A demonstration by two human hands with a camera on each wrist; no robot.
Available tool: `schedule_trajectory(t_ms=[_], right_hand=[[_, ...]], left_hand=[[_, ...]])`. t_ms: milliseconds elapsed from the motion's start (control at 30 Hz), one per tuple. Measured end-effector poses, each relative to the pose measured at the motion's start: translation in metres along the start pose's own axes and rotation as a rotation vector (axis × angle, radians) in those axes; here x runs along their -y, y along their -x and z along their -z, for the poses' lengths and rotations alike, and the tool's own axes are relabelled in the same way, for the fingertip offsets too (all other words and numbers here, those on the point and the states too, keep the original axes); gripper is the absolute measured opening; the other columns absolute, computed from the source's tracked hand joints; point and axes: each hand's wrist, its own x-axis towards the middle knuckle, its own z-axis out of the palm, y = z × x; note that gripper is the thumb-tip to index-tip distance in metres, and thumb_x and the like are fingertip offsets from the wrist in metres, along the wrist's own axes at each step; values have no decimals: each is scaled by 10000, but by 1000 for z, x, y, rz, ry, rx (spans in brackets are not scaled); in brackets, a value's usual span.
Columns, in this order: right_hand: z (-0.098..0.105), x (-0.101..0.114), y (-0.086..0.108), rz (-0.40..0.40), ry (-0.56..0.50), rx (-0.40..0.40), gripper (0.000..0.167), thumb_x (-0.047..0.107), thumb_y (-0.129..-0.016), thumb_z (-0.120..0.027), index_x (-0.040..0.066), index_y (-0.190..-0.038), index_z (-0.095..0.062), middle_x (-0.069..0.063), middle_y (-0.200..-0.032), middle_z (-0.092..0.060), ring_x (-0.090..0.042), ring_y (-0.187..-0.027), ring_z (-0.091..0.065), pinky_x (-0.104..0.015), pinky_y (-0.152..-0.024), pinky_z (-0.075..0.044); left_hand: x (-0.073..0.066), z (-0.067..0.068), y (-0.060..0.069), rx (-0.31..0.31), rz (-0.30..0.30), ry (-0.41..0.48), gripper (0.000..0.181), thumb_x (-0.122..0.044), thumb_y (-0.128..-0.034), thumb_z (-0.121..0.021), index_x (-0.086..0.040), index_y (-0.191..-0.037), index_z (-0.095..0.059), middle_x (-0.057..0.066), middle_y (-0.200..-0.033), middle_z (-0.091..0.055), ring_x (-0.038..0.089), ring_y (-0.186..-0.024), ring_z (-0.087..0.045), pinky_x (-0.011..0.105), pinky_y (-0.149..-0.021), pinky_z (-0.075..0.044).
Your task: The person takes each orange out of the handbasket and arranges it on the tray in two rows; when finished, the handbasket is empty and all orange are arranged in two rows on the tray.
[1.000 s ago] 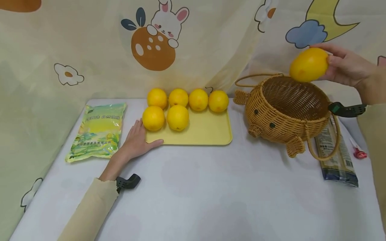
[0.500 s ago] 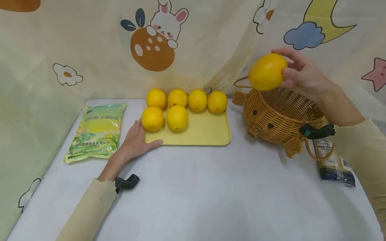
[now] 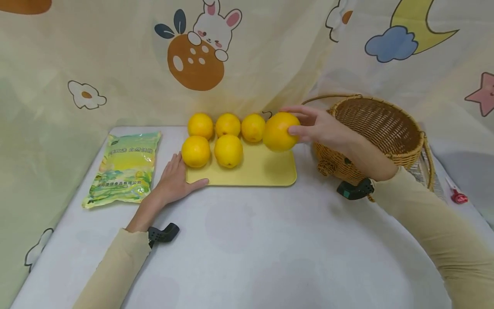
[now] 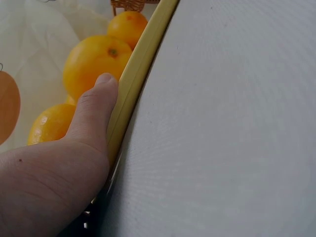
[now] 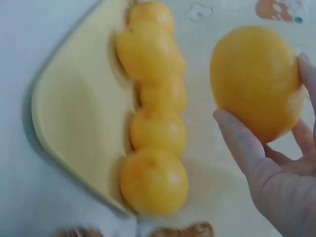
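Note:
My right hand (image 3: 318,128) pinches an orange (image 3: 278,136) between thumb and fingers. The fruit is held above the right back part of a yellow tray (image 3: 266,171). In the right wrist view this orange (image 5: 256,81) is apart from the oranges on the tray. Those stand in two rows: a back row with an orange (image 3: 252,128) beside the held one, and a front pair with an orange (image 3: 228,151) on its right. The back row's right end is hidden in the head view. At the tray's front left corner rests my left hand (image 3: 173,180), its thumb along the rim.
A wicker basket (image 3: 376,124) shaped like an animal stands right of the tray, partly behind my right arm. Left of the tray lies a green-yellow packet (image 3: 123,167). A lollipop (image 3: 458,196) is at the far right. A patterned cloth (image 3: 127,56) hangs behind.
My right hand has carried the orange from above the basket leftward and down to over the tray. The left hand stays at the tray corner.

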Motion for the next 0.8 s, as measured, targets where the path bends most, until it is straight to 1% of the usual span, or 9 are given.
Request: schedule_trajectory(t_ms=[100, 200, 267, 300, 367, 500, 533, 733, 800], right_hand=[[-14, -3, -10, -32, 23, 20, 549, 295, -921, -656, 311, -1431, -454, -17, -1444, -485, -217, -1222, -559, -363, -946, -539], [-28, -7, -17, -44, 109, 49, 575, 332, -890, -692, 308, -1420, -471, -30, -1465, -458, -278, -1287, -514, -437, -998, -502], [-37, -8, -20, -55, 174, 58, 598, 362, -870, -712, 296, -1418, -481, -51, -1456, -470, -292, -1291, -503, -454, -1009, -482], [-42, -9, -22, -52, 210, 59, 602, 376, -862, -719, 290, -1413, -491, -52, -1455, -470, -290, -1289, -498, -453, -1013, -474], [-50, -12, -26, -53, 245, 53, 611, 394, -854, -726, 270, -1409, -503, -53, -1436, -489, -278, -1261, -504, -451, -1012, -471], [-62, -17, -35, -31, 267, 27, 604, 384, -848, -737, 251, -1396, -522, -40, -1400, -526, -240, -1185, -500, -426, -1014, -442], [-65, -19, -37, -24, 254, 28, 603, 369, -850, -738, 238, -1398, -521, -43, -1397, -531, -240, -1171, -501, -426, -1016, -441], [-73, -27, -49, 8, 284, 25, 623, 361, -842, -750, 190, -1398, -527, -52, -1406, -539, -222, -1096, -498, -385, -975, -441], [-74, -28, -52, 21, 316, 14, 633, 358, -834, -757, 181, -1397, -528, -58, -1416, -536, -222, -1096, -495, -387, -982, -434]], left_hand=[[0, 1, 0, -5, -2, 1, 1193, -738, -804, -561, -76, -1554, 90, 224, -1624, 88, 409, -1506, 87, 581, -1223, 8], [-1, 1, 1, -6, -1, 4, 1197, -738, -802, -564, -75, -1554, 90, 225, -1624, 90, 410, -1505, 87, 583, -1222, 6], [-1, 0, 1, -5, 1, 5, 1198, -739, -800, -565, -76, -1555, 89, 223, -1624, 89, 407, -1506, 86, 581, -1223, 5], [-1, 0, 1, -5, 1, 6, 1199, -740, -800, -564, -77, -1554, 91, 223, -1625, 90, 408, -1506, 85, 582, -1222, 5], [-2, 0, 1, -10, -2, 9, 1193, -728, -805, -571, -71, -1554, 85, 230, -1623, 80, 413, -1505, 77, 581, -1223, 2], [-1, 0, 1, -20, -12, 12, 1177, -700, -818, -583, -63, -1554, 77, 242, -1621, 68, 427, -1502, 66, 585, -1221, -4], [-1, 0, 2, -22, -13, 12, 1173, -695, -820, -585, -64, -1555, 76, 242, -1621, 66, 426, -1503, 65, 582, -1222, -6], [0, -1, 1, -13, -5, -5, 1181, -731, -811, -560, -82, -1556, 87, 225, -1625, 78, 409, -1508, 76, 572, -1228, -6], [1, -1, 1, -12, -2, -10, 1190, -740, -805, -557, -80, -1555, 90, 225, -1625, 81, 409, -1507, 77, 573, -1228, -5]])
